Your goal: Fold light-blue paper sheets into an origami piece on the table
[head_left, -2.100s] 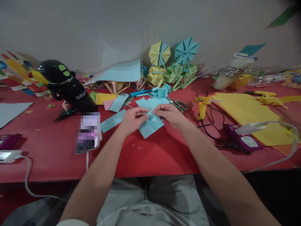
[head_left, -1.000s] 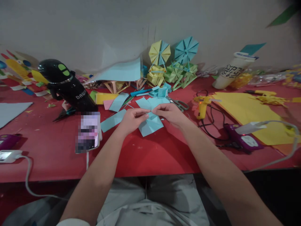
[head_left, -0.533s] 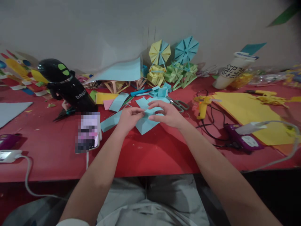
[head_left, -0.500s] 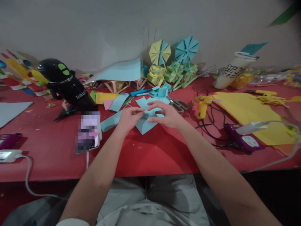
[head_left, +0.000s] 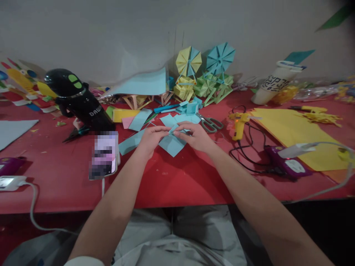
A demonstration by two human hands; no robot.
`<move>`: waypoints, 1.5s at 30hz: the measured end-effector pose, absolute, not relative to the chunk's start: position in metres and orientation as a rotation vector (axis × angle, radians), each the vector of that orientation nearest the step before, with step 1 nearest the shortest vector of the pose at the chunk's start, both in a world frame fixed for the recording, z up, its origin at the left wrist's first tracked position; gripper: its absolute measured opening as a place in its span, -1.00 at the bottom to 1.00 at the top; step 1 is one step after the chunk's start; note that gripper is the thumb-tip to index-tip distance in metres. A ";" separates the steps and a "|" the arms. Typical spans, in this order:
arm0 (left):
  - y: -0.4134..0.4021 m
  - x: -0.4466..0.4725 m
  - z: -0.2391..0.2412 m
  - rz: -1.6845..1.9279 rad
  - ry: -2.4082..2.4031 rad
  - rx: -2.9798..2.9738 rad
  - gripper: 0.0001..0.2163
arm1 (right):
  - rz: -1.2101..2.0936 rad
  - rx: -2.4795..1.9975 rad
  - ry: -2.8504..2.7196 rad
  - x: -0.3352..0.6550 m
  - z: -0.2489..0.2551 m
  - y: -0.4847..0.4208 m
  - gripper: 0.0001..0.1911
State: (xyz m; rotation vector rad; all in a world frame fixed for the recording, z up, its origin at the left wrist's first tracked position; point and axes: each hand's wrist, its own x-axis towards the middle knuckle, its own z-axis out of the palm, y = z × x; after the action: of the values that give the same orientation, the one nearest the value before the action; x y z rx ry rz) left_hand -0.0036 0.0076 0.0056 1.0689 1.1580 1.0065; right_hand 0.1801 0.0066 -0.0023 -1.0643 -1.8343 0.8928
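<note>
A light blue folded paper piece [head_left: 172, 144] lies on the red table [head_left: 177, 181] in front of me. My left hand [head_left: 151, 137] pinches its upper left edge with closed fingers. My right hand [head_left: 194, 135] grips its upper right part, fingers curled over a raised fold. The two hands nearly touch above the paper. More light blue paper pieces [head_left: 181, 118] lie just behind my hands.
A phone [head_left: 104, 155] leans at the left beside a black device [head_left: 77, 101]. Scissors [head_left: 210, 123], a yellow glue gun [head_left: 237, 123] with black cord, a purple device [head_left: 285, 164] and yellow paper [head_left: 294, 133] lie at the right. Folded paper pinwheels [head_left: 203, 72] stand by the wall.
The blue paper has been turned and shifted slightly left and away. My right hand opened briefly over it, then closed on the fold again.
</note>
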 end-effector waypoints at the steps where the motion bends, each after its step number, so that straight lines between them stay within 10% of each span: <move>1: 0.008 -0.004 0.006 0.999 1.155 1.066 -0.81 | 0.890 -1.060 -1.837 0.180 -0.003 0.007 -0.74; 45: 0.007 -0.002 0.001 1.018 1.317 1.637 -0.87 | 0.817 -1.180 -1.751 0.185 -0.008 0.012 -0.59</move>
State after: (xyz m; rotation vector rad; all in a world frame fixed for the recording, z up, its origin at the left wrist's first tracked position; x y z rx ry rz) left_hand -0.0017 0.0073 0.0007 1.6366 1.3166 1.0183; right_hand 0.1847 0.0125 -0.0077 -1.1801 -1.7506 0.8168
